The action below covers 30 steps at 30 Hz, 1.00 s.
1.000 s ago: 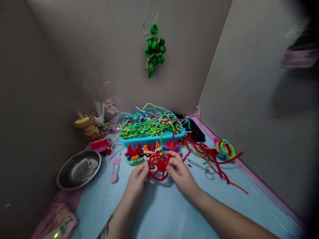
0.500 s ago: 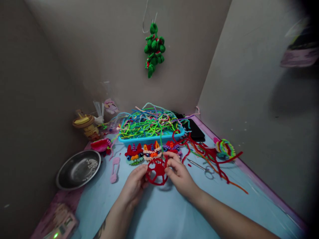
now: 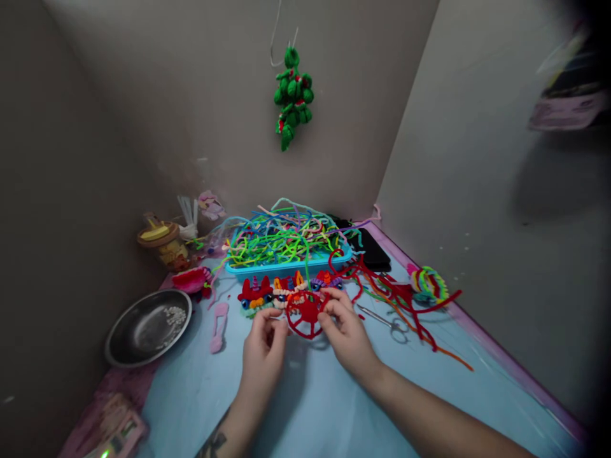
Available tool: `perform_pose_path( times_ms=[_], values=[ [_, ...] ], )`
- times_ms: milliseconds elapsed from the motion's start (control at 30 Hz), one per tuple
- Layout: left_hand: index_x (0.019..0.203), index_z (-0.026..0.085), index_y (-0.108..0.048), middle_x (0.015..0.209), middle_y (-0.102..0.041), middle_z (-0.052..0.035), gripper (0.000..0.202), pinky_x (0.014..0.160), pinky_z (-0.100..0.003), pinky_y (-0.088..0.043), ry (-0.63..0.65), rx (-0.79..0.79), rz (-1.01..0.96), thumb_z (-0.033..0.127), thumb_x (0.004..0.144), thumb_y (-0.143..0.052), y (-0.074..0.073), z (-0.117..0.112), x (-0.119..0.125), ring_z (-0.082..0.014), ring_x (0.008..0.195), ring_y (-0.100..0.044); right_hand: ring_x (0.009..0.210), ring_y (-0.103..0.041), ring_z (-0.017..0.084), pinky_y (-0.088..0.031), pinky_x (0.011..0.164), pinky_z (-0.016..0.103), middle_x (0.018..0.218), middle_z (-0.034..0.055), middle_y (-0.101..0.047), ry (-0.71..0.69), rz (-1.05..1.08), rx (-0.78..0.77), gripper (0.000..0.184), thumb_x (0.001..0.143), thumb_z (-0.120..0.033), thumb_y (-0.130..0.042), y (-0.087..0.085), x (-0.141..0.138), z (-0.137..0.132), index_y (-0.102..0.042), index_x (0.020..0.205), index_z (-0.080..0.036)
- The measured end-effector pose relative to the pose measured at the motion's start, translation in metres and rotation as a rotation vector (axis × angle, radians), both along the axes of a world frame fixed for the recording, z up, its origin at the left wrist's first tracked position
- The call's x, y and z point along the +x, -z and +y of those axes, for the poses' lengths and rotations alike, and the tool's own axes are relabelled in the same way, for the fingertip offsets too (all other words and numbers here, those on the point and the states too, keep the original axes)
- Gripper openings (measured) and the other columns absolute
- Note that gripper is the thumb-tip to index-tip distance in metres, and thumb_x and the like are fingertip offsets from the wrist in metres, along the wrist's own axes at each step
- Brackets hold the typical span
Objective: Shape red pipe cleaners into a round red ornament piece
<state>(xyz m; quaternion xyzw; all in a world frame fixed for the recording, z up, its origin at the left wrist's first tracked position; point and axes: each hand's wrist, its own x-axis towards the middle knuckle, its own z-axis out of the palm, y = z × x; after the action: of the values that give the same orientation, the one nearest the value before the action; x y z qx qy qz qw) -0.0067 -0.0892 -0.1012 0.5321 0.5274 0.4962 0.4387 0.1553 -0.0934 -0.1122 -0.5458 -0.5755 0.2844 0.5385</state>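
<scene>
A red wheel of chenille stems [image 3: 309, 312], with a solid centre and spokes, is up above the tabletop between my two hands. The fingers of my right hand [image 3: 347, 331] pinch its right rim. At the left rim, my left hand [image 3: 263, 343] has thumb and fingers closed together, partly hiding the contact. Just behind the wheel stand several colourful chenille faces [image 3: 256, 294] with eyes and horns; the wheel overlaps part of them. A green stem [image 3: 308, 267] runs upright behind the wheel, and I cannot tell whether it joins it.
A blue tray [image 3: 281, 270] heaped with coloured stems stands at the back. Scissors [image 3: 382, 320] and loose red stems [image 3: 405, 296] lie right. At left are a metal bowl [image 3: 138, 337] with small beads, a pink clip-like piece [image 3: 218, 327] and a lidded cup [image 3: 162, 242]. Green ornaments [image 3: 293, 98] hang above.
The red wheel has turned and risen slightly away from me. My left hand has shifted up and right, its fingers regripping at the left rim. My right hand stays at the right rim.
</scene>
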Motion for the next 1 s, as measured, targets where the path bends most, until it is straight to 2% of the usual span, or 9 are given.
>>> perform_pose_path(
  times_ms=[67, 133, 233, 333, 533, 700, 867, 1000],
  values=[
    [0.112, 0.018, -0.053, 0.071, -0.068, -0.0026, 0.039, 0.056, -0.023, -0.041, 0.083, -0.006, 0.057, 0.037, 0.078, -0.058, 0.000, -0.005, 0.003, -0.0148, 0.059, -0.057, 0.108, -0.049, 0.024, -0.038, 0.092, 0.036, 0.114, 0.0099, -0.049, 0.019, -0.003, -0.001, 0.018, 0.082, -0.030, -0.051, 0.000, -0.001, -0.001, -0.051, 0.067, -0.021],
    [0.123, 0.018, -0.050, 0.084, -0.071, -0.0078, 0.048, 0.057, -0.025, -0.043, 0.147, -0.032, 0.095, 0.036, 0.078, -0.058, 0.001, -0.009, 0.005, -0.0164, 0.063, -0.060, 0.108, -0.049, 0.024, -0.038, 0.092, 0.036, 0.115, 0.0100, -0.048, 0.026, -0.004, -0.001, 0.018, 0.082, -0.030, -0.051, 0.000, -0.002, -0.001, -0.052, 0.068, -0.020],
    [0.130, 0.018, -0.045, 0.104, -0.068, -0.0114, 0.056, 0.057, -0.025, -0.045, 0.228, -0.067, 0.084, 0.035, 0.078, -0.058, 0.002, -0.011, 0.007, -0.0165, 0.067, -0.061, 0.109, -0.049, 0.023, -0.039, 0.092, 0.036, 0.114, 0.0094, -0.048, 0.008, 0.004, -0.005, 0.016, 0.082, -0.029, -0.051, 0.000, -0.004, -0.003, -0.054, 0.068, -0.020],
    [0.132, 0.018, -0.044, 0.113, -0.064, -0.0122, 0.059, 0.061, -0.027, -0.048, 0.263, -0.094, -0.025, 0.034, 0.078, -0.059, 0.002, -0.009, 0.008, -0.0163, 0.069, -0.061, 0.112, -0.047, 0.023, -0.036, 0.096, 0.037, 0.117, 0.0080, -0.048, -0.041, 0.001, -0.021, 0.014, 0.081, -0.027, -0.054, 0.002, -0.006, -0.003, -0.057, 0.069, -0.020],
    [0.114, 0.016, -0.053, 0.103, -0.067, -0.0132, 0.049, 0.053, -0.024, -0.047, 0.186, -0.150, -0.220, 0.035, 0.071, -0.066, 0.000, -0.002, 0.009, -0.0189, 0.076, -0.063, 0.111, -0.049, 0.022, -0.036, 0.097, 0.036, 0.118, 0.0073, -0.050, -0.073, 0.006, -0.029, 0.012, 0.080, -0.026, -0.056, 0.004, -0.006, -0.002, -0.062, 0.070, -0.020],
    [0.091, 0.017, -0.056, 0.076, -0.069, -0.0040, 0.033, 0.055, -0.021, -0.045, 0.067, -0.153, -0.227, 0.031, 0.065, -0.070, 0.000, 0.001, 0.008, -0.0128, 0.064, -0.061, 0.115, -0.047, 0.022, -0.035, 0.098, 0.034, 0.116, 0.0074, -0.052, -0.140, 0.028, -0.029, 0.012, 0.079, -0.027, -0.058, 0.003, -0.008, -0.003, -0.063, 0.071, -0.020],
    [0.092, 0.018, -0.051, 0.063, -0.062, 0.0041, 0.034, 0.050, -0.017, -0.038, -0.006, -0.113, -0.215, 0.028, 0.066, -0.070, 0.002, 0.001, 0.007, -0.0073, 0.052, -0.053, 0.116, -0.045, 0.023, -0.034, 0.099, 0.036, 0.115, 0.0085, -0.051, -0.187, 0.092, -0.041, 0.015, 0.079, -0.034, -0.059, 0.008, -0.006, -0.001, -0.064, 0.078, -0.021],
    [0.093, 0.019, -0.050, 0.063, -0.059, 0.0052, 0.033, 0.048, -0.017, -0.035, 0.021, -0.106, -0.176, 0.028, 0.068, -0.068, 0.003, -0.001, 0.008, -0.0067, 0.050, -0.049, 0.115, -0.047, 0.025, -0.040, 0.092, 0.037, 0.114, 0.0106, -0.051, -0.178, 0.234, -0.116, 0.020, 0.076, -0.040, -0.062, 0.012, -0.004, 0.004, -0.064, 0.077, -0.020]
  ],
)
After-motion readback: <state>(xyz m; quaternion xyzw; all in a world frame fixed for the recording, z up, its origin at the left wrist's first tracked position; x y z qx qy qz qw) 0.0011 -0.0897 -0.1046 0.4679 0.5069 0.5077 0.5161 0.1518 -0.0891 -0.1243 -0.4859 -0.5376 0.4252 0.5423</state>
